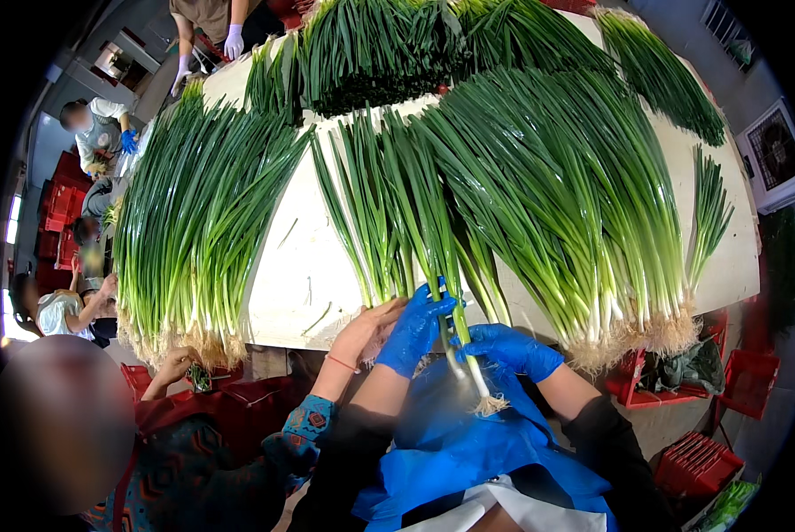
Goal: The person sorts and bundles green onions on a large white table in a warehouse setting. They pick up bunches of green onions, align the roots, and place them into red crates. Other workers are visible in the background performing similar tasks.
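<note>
My left hand, in a blue glove, grips a couple of green onion stalks near their lower part. Their leaves lean away over the table, and the white end with pale roots hangs in front of my blue apron. My right hand, also blue-gloved, has its fingers at the same stalks, just above the white part. Beside my left hand, a co-worker's bare hand with a red wrist cord is at the root end of other green onions.
Large rows of green onions lie at the left and right of the pale table, roots toward the near edge. More bundles are piled at the far side. Red crates stand at lower right. Several other people work at left.
</note>
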{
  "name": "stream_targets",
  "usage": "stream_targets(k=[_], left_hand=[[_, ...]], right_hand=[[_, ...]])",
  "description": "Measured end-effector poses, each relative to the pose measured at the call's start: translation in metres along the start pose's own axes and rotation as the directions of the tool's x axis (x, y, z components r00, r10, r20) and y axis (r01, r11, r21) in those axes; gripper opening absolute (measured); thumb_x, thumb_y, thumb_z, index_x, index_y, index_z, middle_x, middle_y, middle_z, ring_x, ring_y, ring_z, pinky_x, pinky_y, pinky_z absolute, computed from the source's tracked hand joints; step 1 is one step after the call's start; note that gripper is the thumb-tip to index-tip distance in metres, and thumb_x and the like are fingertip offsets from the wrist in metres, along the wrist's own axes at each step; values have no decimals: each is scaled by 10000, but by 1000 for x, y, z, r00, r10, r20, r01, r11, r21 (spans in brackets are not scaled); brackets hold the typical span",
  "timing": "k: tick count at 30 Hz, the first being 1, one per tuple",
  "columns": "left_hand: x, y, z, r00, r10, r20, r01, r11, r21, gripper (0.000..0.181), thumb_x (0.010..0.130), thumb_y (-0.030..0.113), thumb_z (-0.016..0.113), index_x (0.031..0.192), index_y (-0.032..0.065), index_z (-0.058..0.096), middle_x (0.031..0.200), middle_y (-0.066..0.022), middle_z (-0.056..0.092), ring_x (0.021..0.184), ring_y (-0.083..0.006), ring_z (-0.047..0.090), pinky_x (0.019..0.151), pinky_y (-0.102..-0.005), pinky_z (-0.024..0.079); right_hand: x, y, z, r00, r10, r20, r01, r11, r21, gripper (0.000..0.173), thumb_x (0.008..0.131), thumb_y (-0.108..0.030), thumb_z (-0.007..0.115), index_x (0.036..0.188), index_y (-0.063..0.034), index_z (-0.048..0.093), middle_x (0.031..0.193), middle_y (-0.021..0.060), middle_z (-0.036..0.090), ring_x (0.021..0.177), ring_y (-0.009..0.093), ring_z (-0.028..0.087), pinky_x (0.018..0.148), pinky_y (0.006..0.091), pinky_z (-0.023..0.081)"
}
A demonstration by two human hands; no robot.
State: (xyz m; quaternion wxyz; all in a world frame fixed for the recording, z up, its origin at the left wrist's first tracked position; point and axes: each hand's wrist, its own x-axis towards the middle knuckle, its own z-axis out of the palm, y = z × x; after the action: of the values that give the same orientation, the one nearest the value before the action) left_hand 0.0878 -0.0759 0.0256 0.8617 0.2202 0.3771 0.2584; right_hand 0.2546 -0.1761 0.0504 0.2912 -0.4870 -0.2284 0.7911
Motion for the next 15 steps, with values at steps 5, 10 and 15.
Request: stream_targets(k=[5, 10, 15], left_hand=[[19, -9, -6, 997, -26, 79, 30, 999, -45, 449, 778, 10, 626, 1197, -27, 470, 1158, -171, 560, 1039, -268, 571, 901, -351, 477], [35, -13, 3, 999, 37, -4, -37, 998, -57, 276, 777, -2, 608, 1045, -18, 548, 964, -120, 624, 848, -205, 613, 745, -306, 515], [39, -12, 18, 990, 79, -118, -84, 996, -36, 270, 776, -18, 587, 1044, -33, 551, 940, -141, 621, 831, -239, 616, 748, -320, 519]], right_hand=[[6, -11, -2, 985, -67, -157, 53, 994, -94, 299, 831, -200, 655, 1060, -12, 612, 928, 71, 650, 833, 130, 601, 758, 254, 471], [46, -7, -1, 900, -206, -384, 271, 955, 124, 215, 849, -150, 626, 1004, -2, 634, 888, 57, 645, 786, 118, 585, 700, 253, 474], [51, 8, 1, 765, -219, -605, 509, 782, 361, 166, 859, -134, 609, 974, -17, 634, 846, 56, 643, 735, 117, 584, 669, 235, 472]])
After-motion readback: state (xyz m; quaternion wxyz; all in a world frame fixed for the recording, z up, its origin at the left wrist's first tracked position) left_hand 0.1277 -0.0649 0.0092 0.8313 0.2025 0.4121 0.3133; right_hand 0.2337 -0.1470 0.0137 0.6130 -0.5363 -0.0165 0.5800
